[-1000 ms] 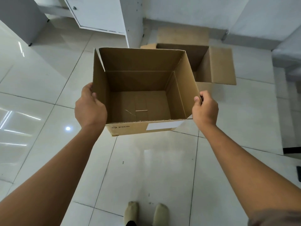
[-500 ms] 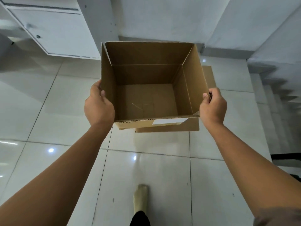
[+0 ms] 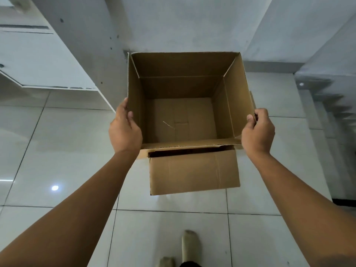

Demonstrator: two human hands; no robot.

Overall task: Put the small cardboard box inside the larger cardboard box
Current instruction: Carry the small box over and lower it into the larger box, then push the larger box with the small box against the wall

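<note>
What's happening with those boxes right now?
A person holds the small cardboard box, open and empty, by its side walls with the left hand and right hand. It hangs right over the larger cardboard box on the tiled floor, not yet inside.

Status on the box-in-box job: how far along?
Done: small box is picked up and carried over the big box, whose near flap and a dark strip of opening show below it. In hand: left hand and right hand each grip a side wall. Left: lower it in and let go; it is not seated yet.
</note>
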